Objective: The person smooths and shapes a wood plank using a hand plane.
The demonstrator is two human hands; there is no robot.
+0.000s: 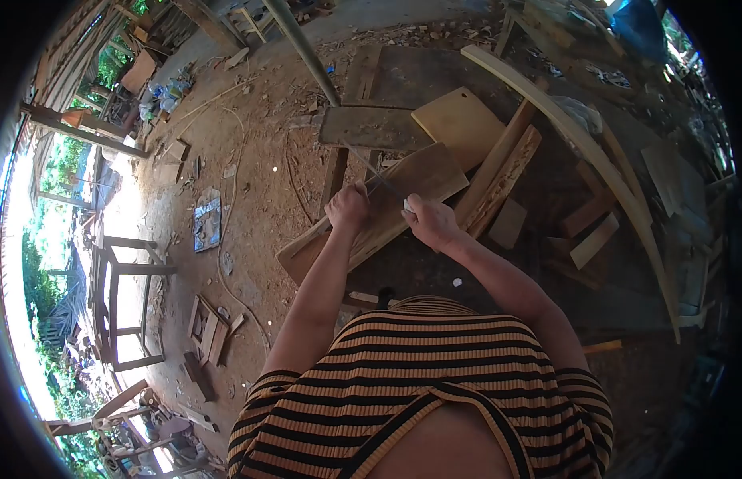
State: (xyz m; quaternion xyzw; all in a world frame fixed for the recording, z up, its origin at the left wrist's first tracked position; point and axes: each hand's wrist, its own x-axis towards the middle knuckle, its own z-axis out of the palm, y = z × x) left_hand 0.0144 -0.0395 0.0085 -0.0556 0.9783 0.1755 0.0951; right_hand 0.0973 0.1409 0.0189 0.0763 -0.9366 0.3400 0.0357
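My right hand [431, 222] is closed around the near end of a long thin metal tool [377, 172], with a small whitish bit showing at the thumb. The tool slants up and left, past my left hand. Fingers curled, my left hand [348, 206] is closed beside the tool; what it grips is too small to make out. Below both hands lies a wide wooden board [423, 177], tilted across the workbench. A paler board with a small hole [459, 120] rests just beyond it.
A long curved timber [582, 136] arcs along the right side. Rough wooden beams [498, 176] and offcuts [594, 239] lie to the right of my hands. A slim post [303, 52] rises ahead. On the left, a wooden stool frame [131, 267] stands on the chip-strewn dirt floor [259, 152].
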